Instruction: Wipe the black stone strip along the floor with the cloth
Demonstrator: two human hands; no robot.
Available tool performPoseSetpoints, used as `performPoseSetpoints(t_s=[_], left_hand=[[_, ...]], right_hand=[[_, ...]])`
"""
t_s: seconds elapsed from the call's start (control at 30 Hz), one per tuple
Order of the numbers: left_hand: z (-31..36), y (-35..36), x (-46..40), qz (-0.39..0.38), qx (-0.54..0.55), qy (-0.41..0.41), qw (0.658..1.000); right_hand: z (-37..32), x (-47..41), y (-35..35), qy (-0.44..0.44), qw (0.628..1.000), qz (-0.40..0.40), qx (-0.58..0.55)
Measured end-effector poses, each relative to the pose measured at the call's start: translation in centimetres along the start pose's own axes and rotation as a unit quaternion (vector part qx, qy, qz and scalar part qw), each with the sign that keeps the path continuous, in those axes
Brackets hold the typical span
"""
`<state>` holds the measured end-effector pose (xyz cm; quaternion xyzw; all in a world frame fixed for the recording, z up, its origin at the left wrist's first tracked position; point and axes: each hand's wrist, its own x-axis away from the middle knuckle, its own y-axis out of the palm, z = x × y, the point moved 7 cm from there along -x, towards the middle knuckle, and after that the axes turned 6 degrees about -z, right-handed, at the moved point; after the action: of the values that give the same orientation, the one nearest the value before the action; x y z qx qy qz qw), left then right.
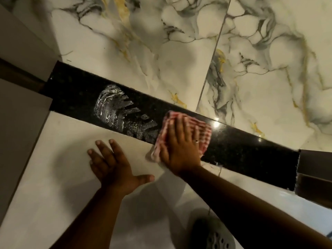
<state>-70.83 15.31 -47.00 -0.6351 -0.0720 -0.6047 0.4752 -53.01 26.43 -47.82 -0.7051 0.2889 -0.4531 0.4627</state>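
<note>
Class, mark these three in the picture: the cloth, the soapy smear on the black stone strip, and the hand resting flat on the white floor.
cloth (202,131): head view, checked part beyond the fingers.
soapy smear (112,106): head view, its thick white middle.
left hand (112,167): head view, back of the hand.

Right hand (179,146) flat on red-checked cloth (188,130), pressing it onto black stone strip (242,150). Wet soapy smear (115,108) on strip left of cloth. Left hand (113,164) spread on near white floor (53,159).
</note>
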Motion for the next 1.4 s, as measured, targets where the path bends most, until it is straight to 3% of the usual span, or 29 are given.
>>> performPoseSetpoints(t_s=[0.1, 0.17, 0.3, 0.4, 0.47, 0.53, 0.6, 0.7, 0.73, 0.8, 0.87, 0.93, 1.03, 1.1, 1.17, 1.23, 1.3, 1.4], left_hand=[[-0.5, 0.4, -0.1, 0.007, -0.016, 0.006, 1.0], [-0.8, 0.5, -0.3, 0.015, -0.024, 0.007, 1.0], [-1.1, 1.0, -0.2, 0.064, -0.024, 0.038, 0.997], [-1.3, 1.1, 0.1, 0.133, -0.054, 0.063, 0.988], [-3.1, 0.4, 0.2, 0.179, -0.055, 0.055, 0.981], [-5.4, -1.0, 0.1, 0.252, -0.055, 0.034, 0.966], [-7.2, -2.3, 0.0, 0.304, -0.058, 0.016, 0.951], [-7.8, -3.1, -0.1, 0.336, -0.068, 0.021, 0.939], [-8.0, -3.4, -0.2, 0.344, -0.065, 0.02, 0.937], [-8.7, -4.1, -0.2, 0.356, -0.057, 0.01, 0.933], [-8.9, -4.5, -0.3, 0.363, -0.064, 0.005, 0.93], [-9.1, -4.6, -0.5, 0.364, -0.072, -0.001, 0.929], [-8.9, -4.4, -0.6, 0.353, -0.082, -0.004, 0.932], [-9.1, -4.6, -0.5, 0.354, -0.08, -0.005, 0.932], [-9.1, -4.6, -0.5, 0.356, -0.073, -0.002, 0.932], [-9.0, -4.5, -0.5, 0.358, -0.068, 0.004, 0.931], [-9.1, -4.4, -0.6, 0.359, -0.066, 0.005, 0.931], [-9.3, -4.5, -0.6, 0.362, -0.06, 0.009, 0.93]], right_hand=[[-0.5, 2.8, 0.7, -0.192, 0.978, -0.03, 0.077], [3.6, 4.2, 0.4, -0.182, 0.978, -0.023, 0.099], [9.9, 4.0, -1.0, 0.062, 0.998, -0.002, 0.023], [9.0, 1.8, -1.5, 0.274, 0.957, 0.042, -0.09], [7.6, 0.6, -1.4, 0.325, 0.937, 0.043, -0.122], [5.7, 0.2, -1.3, 0.223, 0.972, 0.023, -0.066], [3.0, 0.8, -0.9, 0.021, 1.0, 0.002, 0.012], [1.6, 2.5, 0.2, -0.248, 0.96, -0.045, 0.119], [1.9, 2.8, 0.3, -0.299, 0.941, -0.054, 0.146], [2.9, 2.7, 0.0, -0.317, 0.931, -0.064, 0.169], [3.8, 1.3, -1.0, -0.232, 0.961, -0.052, 0.138], [4.4, -0.8, -2.2, -0.055, 0.996, -0.01, 0.068], [3.8, -3.0, -2.9, 0.213, 0.975, 0.034, -0.052], [1.5, -3.8, -2.9, 0.27, 0.957, 0.035, -0.098], [-2.1, -3.8, -2.5, 0.174, 0.982, 0.03, -0.068], [-6.8, -2.6, -1.3, -0.039, 0.999, -0.003, 0.003], [-9.0, -0.8, 0.2, -0.213, 0.974, -0.03, 0.076], [-7.5, -0.3, 0.4, -0.331, 0.933, -0.038, 0.14]])
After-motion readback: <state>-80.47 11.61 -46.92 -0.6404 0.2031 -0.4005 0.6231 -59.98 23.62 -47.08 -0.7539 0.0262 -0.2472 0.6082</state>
